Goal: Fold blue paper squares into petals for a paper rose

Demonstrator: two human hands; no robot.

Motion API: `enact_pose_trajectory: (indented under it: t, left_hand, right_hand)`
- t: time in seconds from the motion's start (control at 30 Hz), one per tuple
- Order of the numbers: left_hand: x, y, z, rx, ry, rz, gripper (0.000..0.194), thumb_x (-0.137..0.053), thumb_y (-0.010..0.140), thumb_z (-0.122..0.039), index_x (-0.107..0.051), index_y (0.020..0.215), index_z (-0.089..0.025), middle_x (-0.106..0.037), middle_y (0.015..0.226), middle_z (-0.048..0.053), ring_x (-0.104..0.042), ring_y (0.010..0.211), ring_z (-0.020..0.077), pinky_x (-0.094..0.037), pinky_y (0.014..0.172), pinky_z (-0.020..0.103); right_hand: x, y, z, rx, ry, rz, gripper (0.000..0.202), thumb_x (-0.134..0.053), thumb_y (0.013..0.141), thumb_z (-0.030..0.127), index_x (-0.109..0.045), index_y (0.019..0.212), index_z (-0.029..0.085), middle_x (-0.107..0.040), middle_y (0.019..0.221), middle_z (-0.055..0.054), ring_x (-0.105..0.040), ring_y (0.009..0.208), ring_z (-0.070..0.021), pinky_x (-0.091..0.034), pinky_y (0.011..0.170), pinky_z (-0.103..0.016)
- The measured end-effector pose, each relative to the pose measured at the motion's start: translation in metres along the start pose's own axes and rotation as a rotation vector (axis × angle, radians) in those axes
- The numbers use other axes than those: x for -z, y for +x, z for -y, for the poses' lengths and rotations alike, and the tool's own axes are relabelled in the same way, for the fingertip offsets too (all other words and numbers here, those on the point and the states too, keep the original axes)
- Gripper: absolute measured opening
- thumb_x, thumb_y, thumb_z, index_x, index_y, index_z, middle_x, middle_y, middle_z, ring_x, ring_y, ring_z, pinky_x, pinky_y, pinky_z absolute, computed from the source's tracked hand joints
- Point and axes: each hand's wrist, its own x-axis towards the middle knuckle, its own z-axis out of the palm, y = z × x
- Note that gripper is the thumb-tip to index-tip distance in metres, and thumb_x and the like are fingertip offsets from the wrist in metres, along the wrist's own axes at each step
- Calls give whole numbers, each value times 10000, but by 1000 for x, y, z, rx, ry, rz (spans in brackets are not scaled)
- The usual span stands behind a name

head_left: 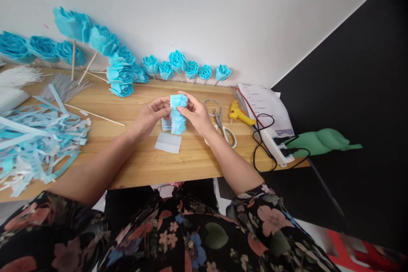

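Observation:
Between my two hands is a strip of crinkled light-blue crepe paper (178, 121), held upright above the table. My left hand (155, 111) pinches its left edge between thumb and fingers. On the other side, my right hand (197, 112) grips the strip with the thumb across its front. Just below lies a flat pale grey-blue paper square (168, 143). Part of another folded blue piece (166, 124) shows behind the strip. Scissors (225, 129) with white handles rest beside my right forearm, near a ring of wire or tape (213, 101).
Blue paper roses (177, 61) on sticks lean along the wall, larger ones (72, 24) at left. Paper scraps (41, 144) heap at left by a thin stick (95, 114). At right are a yellow glue gun (240, 113), printed sheets (264, 104), a power strip (276, 148) and black cords.

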Motion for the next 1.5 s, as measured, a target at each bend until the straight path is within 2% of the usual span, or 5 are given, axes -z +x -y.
enact_pose_trajectory:
  t: [0.37,0.63,0.87,1.27,1.5]
  left_hand:
    - [2,3,-1,-44,6,-58,301,-836,675,-208,-734,956,-175,-672,744,-5,-600,624,112,-481,594,237]
    - [1,3,-1,-29,2,-69,329,-847,657,-213,-731,963,-180,-653,701,-22,-583,580,100,-477,570,227]
    - [-8,-5,-7,78,-5,-17,297,-810,734,-324,-751,983,-173,-704,785,19,-634,690,138,-511,653,251]
    - [-6,-5,-15,28,208,-74,232,-814,724,-373,-718,650,-175,-625,587,3,-522,559,127,-420,579,265]
    - [-3,-4,-15,30,162,-104,194,-785,747,-332,-726,648,-176,-648,608,17,-549,583,136,-452,617,280]
  right_hand:
    - [2,-2,-1,0,-58,45,578,-692,836,388,-581,1387,256,-744,998,-15,-685,893,-177,-584,864,-328]
    - [4,-1,6,-47,21,1,632,-712,837,486,-557,1404,256,-736,1108,-39,-678,1068,-203,-566,974,-358]
    - [1,-2,2,3,-63,-18,596,-713,830,427,-561,1384,268,-726,964,-8,-682,866,-178,-593,839,-329]
    - [1,-6,6,26,-156,12,583,-689,842,393,-555,1399,283,-684,850,13,-649,792,-171,-569,788,-321]
    - [6,-4,10,6,-61,33,545,-624,895,487,-563,1391,270,-719,1048,-24,-663,1015,-191,-550,940,-344]
